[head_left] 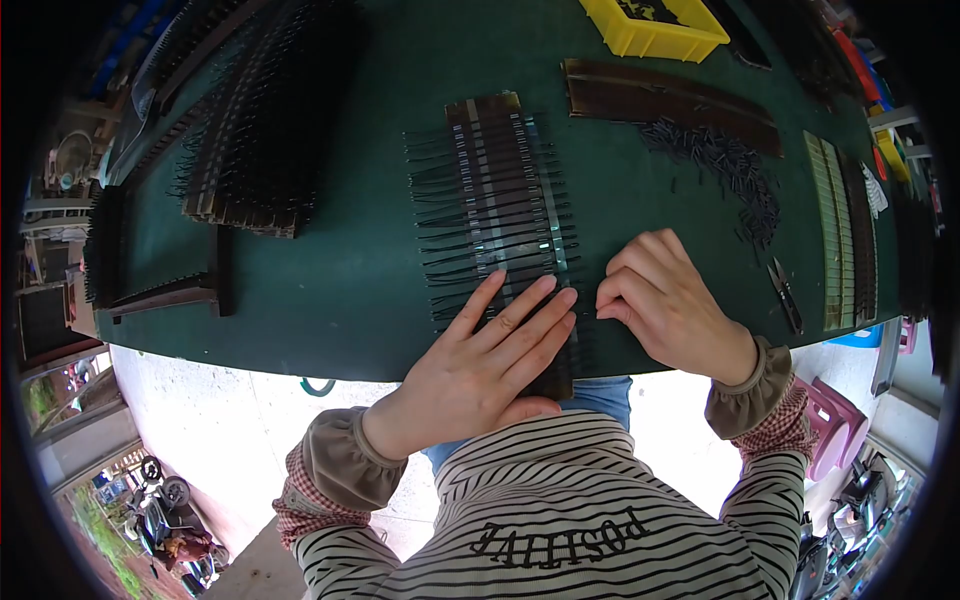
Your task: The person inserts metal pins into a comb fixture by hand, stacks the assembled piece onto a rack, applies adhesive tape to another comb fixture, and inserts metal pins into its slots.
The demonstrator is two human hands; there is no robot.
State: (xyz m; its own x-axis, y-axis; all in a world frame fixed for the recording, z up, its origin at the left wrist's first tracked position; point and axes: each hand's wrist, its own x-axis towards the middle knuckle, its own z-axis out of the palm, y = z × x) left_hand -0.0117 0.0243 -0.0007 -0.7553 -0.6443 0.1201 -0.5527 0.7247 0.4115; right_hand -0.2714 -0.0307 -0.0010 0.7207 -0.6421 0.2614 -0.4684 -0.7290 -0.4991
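A long dark strip (495, 170) lies on the green table in front of me, with many thin black wires laid crosswise and poking out both sides. My left hand (485, 360) rests flat over its near end, fingers spread, pressing on the wires. My right hand (665, 300) is just right of the strip, thumb and fingertips pinched together by the wire ends. Anything between those fingertips is too small or hidden to make out. A pile of small black tube-like pieces (735, 180) lies beyond my right hand.
At the back stands a yellow bin (655, 40) with dark pieces inside. A brown strip (670, 100) borders the pile. Pointed scissors or tweezers (785, 297) lie at the right, near pale slatted strips (832, 230). Stacked wire-filled strips (260, 150) and a dark frame (165, 297) occupy the left.
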